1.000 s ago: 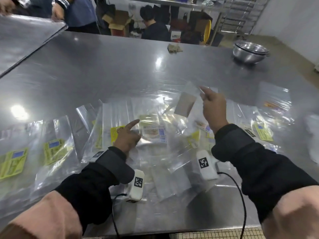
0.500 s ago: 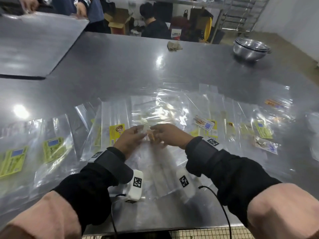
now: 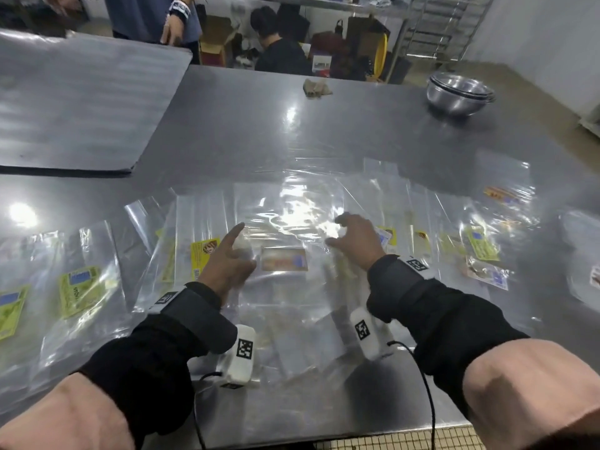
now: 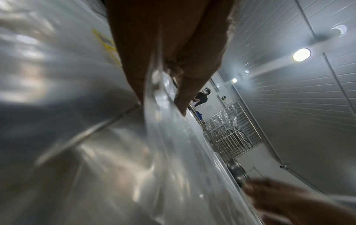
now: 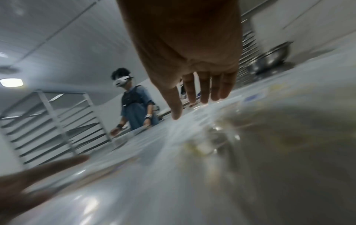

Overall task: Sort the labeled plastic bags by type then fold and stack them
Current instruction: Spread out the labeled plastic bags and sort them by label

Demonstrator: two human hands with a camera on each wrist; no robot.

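Note:
Many clear plastic bags with labels lie overlapping across the steel table [image 3: 324, 134]. One clear bag [image 3: 292, 219] with an orange and blue label [image 3: 284, 259] lies between my hands. My left hand [image 3: 240, 251] sits at that bag's left side with the index finger straight. In the left wrist view the film [image 4: 154, 115] runs between thumb and index finger of the left hand [image 4: 163, 45]. My right hand [image 3: 344, 233] is spread over the bag's right side, fingertips down on the plastic. The right wrist view shows the right hand [image 5: 185, 45] with straight fingers and nothing held.
Bags with yellow-green labels lie at the left [image 3: 79, 287] and right [image 3: 480, 243]. Stacked steel bowls [image 3: 459, 92] stand far right and a crumpled cloth [image 3: 316, 87] lies at the far edge. A grey sheet [image 3: 81, 99] covers the far left. Other people [image 3: 156, 14] stand beyond the table.
A second ago my right hand held a bag up. Both hands then met at the centre. Now they have drawn apart, and the bag lies flat with its label showing.

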